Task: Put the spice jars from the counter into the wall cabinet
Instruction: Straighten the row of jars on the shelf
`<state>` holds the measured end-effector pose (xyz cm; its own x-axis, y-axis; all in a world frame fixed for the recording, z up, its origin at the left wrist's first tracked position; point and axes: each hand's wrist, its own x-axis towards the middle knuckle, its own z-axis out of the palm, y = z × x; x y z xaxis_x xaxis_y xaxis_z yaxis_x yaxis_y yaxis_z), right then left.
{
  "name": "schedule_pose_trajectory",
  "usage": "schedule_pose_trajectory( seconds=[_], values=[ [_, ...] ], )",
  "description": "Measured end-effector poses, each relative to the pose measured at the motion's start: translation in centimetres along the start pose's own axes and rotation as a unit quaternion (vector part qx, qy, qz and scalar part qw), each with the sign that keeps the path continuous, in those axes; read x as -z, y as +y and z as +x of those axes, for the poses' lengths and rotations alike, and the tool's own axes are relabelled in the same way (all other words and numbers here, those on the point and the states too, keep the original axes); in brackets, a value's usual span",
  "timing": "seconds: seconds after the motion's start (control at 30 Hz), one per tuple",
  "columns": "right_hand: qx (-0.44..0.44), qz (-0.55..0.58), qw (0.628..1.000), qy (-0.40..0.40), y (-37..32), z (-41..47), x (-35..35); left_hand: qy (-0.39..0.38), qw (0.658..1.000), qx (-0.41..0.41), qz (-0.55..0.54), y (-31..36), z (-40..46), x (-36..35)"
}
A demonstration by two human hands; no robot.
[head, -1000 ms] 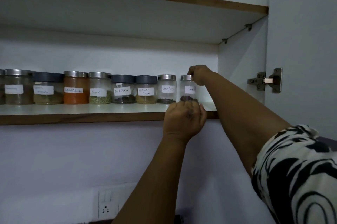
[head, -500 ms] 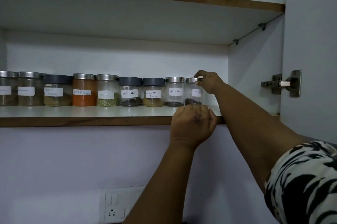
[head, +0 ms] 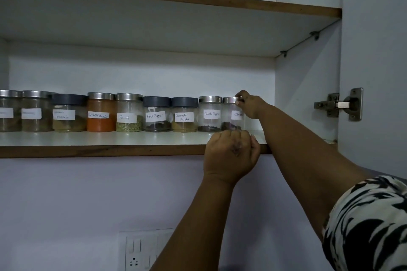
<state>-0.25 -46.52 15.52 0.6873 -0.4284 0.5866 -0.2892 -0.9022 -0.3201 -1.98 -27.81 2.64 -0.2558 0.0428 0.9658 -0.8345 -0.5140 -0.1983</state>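
Bare forearms; right sleeve (head: 370, 224) short, white with black leaf-like print.

Both arms raised. Right hand (head: 250, 104) pinches cloves jar (head: 233, 114) lid rim; left hand (head: 232, 153), fingers curled, just below that jar's base.

1. The single head-worn view looked upward and forward from below the white wall cabinet's lower shelf with its brown wooden edge (head: 110, 151), so the underside of the upper shelf showed.
2. It stood close, at arm's reach; both forearms rose from the bottom right.
3. The white wall switch plate (head: 141, 248) sat at the frame's bottom edge.
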Motion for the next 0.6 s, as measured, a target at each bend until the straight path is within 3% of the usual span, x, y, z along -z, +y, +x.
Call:
schedule_pose_trajectory(
  seconds=[0.6],
  values=[
    [0.003, 0.032, 0.999, 0.023, -0.06, -0.67, 0.46, -0.009, 1.0, -0.002, -0.001, 0.03, -0.06, 0.12]
  ],
)
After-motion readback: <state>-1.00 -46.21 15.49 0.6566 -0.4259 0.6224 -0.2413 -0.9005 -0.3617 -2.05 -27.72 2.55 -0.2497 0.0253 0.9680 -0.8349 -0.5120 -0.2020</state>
